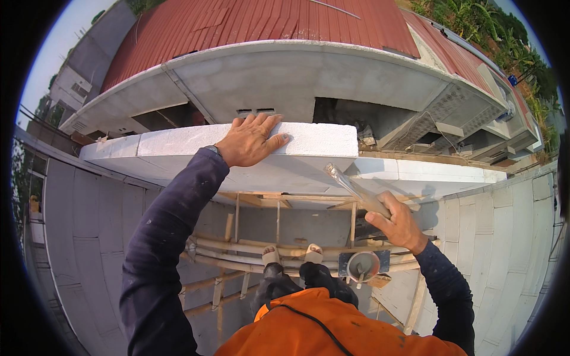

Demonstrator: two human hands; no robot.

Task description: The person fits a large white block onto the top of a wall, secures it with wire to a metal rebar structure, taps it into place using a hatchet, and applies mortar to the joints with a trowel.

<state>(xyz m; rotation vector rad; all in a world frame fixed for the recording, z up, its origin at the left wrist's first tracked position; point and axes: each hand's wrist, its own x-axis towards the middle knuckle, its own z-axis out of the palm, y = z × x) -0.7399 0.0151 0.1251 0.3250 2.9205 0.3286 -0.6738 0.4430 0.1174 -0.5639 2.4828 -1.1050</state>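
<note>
My left hand [252, 141] rests on top of a white lightweight concrete block [320, 137] in the wall's top course. Its thumb is spread along the block and its fingertips reach the far edge. My right hand [399, 222] is closed round a pale, rod-like tool [356, 191] with a shiny, clear-looking end. That end points up and left toward the block's right end, in front of the wall; I cannot tell whether they touch. The lower course of white blocks [439, 171] runs on to the right.
My feet stand on bamboo poles [237, 252] of a scaffold, with the floor far below. A bucket [363, 266] with a trowel in it stands right of my feet. Block walls [98, 219] rise on both sides. Beyond lies a building with a red metal roof [267, 24].
</note>
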